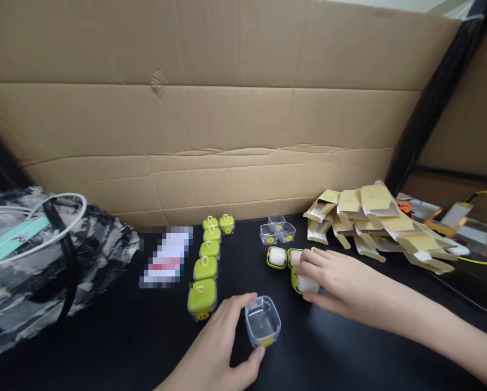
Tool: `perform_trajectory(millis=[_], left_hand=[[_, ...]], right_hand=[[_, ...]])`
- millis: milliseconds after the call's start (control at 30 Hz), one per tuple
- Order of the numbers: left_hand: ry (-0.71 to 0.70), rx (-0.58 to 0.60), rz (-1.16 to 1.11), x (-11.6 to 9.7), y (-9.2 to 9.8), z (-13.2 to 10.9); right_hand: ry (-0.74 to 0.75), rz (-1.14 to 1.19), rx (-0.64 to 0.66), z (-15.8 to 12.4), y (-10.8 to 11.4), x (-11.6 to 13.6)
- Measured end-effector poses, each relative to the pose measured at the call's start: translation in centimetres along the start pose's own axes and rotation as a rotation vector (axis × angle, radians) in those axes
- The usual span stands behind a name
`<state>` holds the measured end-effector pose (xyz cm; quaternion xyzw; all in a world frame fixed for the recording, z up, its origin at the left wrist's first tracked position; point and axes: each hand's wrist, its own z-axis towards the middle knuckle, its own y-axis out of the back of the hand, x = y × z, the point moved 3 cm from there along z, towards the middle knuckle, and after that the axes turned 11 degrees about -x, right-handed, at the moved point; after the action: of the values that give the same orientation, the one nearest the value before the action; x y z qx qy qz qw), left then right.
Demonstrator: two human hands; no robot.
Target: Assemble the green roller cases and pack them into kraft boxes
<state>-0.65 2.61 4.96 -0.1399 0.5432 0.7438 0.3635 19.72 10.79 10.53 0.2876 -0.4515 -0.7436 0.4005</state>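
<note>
My left hand (231,336) grips a small clear plastic box (263,320), thumb at its front and fingers at its back left. The box has no lid, looks empty inside and bears a yellow sticker. My right hand (333,277) closes around a green lid with a white roll-like insert (307,283). Beside those fingers lie another green lid with a white insert (277,257) and a partly covered white insert (295,257). Left of my left hand, several closed boxes with green lids (202,296) stand in a line.
Open clear boxes (278,232) stand behind the lids. Flattened cardboard packets (373,214) are piled at the back right. A pixelated sheet (168,258) lies left of the green row. A grey-and-black fabric bundle (92,250) with a white cable occupies the left; a cardboard wall (227,119) rises behind.
</note>
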Motion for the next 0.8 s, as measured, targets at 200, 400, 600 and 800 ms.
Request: perform_trajectory(millis=[200, 400, 600, 800], left_hand=[[0.002, 0.019, 0.038, 0.1, -0.1, -0.2], [-0.016, 0.027, 0.035, 0.2, -0.1, -0.1], [0.063, 0.072, -0.008, -0.2, 0.1, 0.1], [0.083, 0.079, -0.058, 0.1, -0.1, -0.3]], right_hand=[[-0.061, 0.176, 0.146, -0.8, 1.5, 1.2], [-0.189, 0.051, 0.306, -1.6, 1.4, 0.0], [-0.167, 0.020, 0.375, -1.9, 0.1, -0.7], [-0.111, 0.026, 0.304, -0.8, 0.1, -0.3]])
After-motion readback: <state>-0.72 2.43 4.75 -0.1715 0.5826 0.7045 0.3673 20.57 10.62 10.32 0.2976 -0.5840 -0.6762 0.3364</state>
